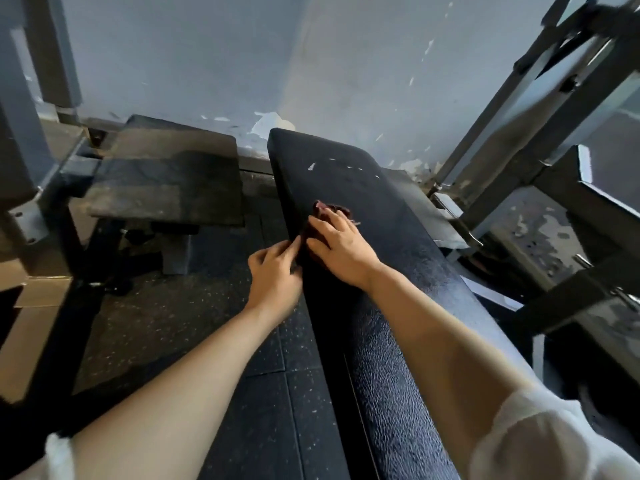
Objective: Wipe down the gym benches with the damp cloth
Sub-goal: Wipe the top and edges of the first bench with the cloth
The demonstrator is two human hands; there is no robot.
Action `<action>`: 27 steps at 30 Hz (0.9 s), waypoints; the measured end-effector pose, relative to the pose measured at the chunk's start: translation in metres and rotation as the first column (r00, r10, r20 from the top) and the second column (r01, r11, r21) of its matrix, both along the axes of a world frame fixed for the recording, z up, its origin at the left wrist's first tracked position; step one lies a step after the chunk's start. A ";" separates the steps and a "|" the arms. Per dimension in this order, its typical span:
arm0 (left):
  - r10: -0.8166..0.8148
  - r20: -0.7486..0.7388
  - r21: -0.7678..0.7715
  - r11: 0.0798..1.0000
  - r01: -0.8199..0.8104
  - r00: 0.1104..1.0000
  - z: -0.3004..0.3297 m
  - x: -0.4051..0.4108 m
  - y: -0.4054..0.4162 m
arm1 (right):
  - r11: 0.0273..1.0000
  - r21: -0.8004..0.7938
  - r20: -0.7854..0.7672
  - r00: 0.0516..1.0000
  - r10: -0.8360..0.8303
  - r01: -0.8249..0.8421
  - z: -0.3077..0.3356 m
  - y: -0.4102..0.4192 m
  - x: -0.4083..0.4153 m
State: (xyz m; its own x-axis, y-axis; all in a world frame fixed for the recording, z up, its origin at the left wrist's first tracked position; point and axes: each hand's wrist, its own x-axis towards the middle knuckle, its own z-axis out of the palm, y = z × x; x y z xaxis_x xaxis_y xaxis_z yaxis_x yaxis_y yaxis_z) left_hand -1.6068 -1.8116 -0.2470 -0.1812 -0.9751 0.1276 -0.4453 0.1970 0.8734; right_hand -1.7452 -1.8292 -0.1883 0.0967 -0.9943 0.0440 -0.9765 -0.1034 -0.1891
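Wiping step is underway on the long black bench (381,258), roughly at its middle stretch, judging by where the hands are sitting. The right hand (341,249) is pressing flat, fingers spread, palm down on a dark reddish cloth (332,209), which is lying bunched on the bench top. Most of the cloth is hiding under that hand; only its far edge is peeking out beyond the fingertips, toward the wall end. The left hand (275,277) is sitting at the bench's left edge, fingers half curled, thumb and forefinger seeming to be pinching a near corner of the cloth, though the dark fabric against the dark pad is making that hard to confirm.

Judgement: the far end of the bench, with pale flecks (313,167) on it, is looking not yet wiped, so the next move is probably calling for pushing the cloth forward toward the wall with steady downward pressure, keeping it flat under the palm. The second worn pad (166,181) at left is sitting well apart from both hands, untouched for now.
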 end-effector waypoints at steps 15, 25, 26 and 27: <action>-0.053 -0.013 0.036 0.998 0.053 0.999 0.011 0.009 0.045 | 0.997 -0.071 -0.003 1.000 0.027 -0.027 -0.008 0.093 0.016; -0.189 -0.041 0.120 0.974 0.192 0.981 0.013 0.027 0.013 | 0.991 -0.010 0.017 0.991 -0.134 0.135 -0.001 0.042 0.012; -0.179 -0.038 0.101 0.978 0.182 0.983 0.012 0.027 0.006 | 0.996 -0.013 -0.001 0.996 -0.085 0.085 -0.003 0.036 0.018; -0.172 -0.061 0.085 0.981 0.177 0.983 0.010 0.027 -0.001 | 0.999 -0.016 -0.016 0.999 -0.033 0.033 -0.004 0.030 0.021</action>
